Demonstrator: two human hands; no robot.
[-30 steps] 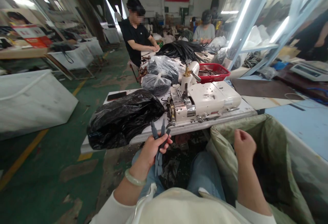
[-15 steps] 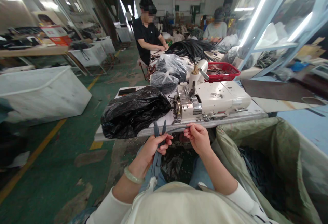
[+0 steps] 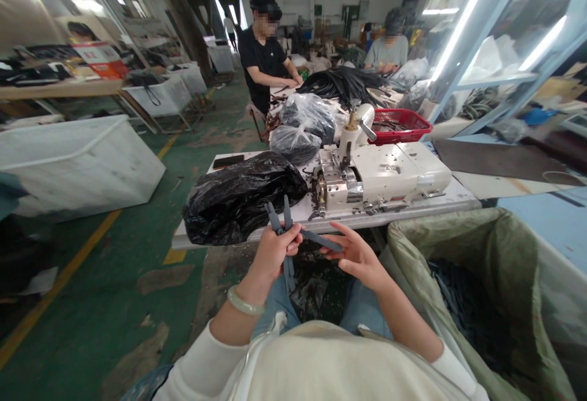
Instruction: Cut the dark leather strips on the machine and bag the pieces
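Observation:
My left hand (image 3: 277, 247), with a pale bangle at its wrist, is closed around several flat grey strips (image 3: 288, 272). Their ends stick up above the fist and hang below it. From that grip one grey strip (image 3: 320, 239) slants across to my right hand (image 3: 360, 255), its far end against the fingers there. Those fingers are spread, and the thumb stands away from the strip. Just beyond my hands, a white machine (image 3: 389, 172) with a metal feed head rests on the tabletop (image 3: 413, 206). A black plastic bag (image 3: 243, 196) lies left of it.
Right of me stands a green-lined bin (image 3: 413, 230) with dark strips (image 3: 468, 315) inside. Behind the machine are clear bags (image 3: 298, 144), a red basket (image 3: 398, 135) and a pile of black strips (image 3: 339, 86). One co-worker (image 3: 263, 52) works at the back. A white tub (image 3: 82, 162) stands left.
My right hand has gone from pinching a strip's end to spread fingers. The strip between my hands now shows broader and slants down to the right. My left hand's bundle has risen slightly.

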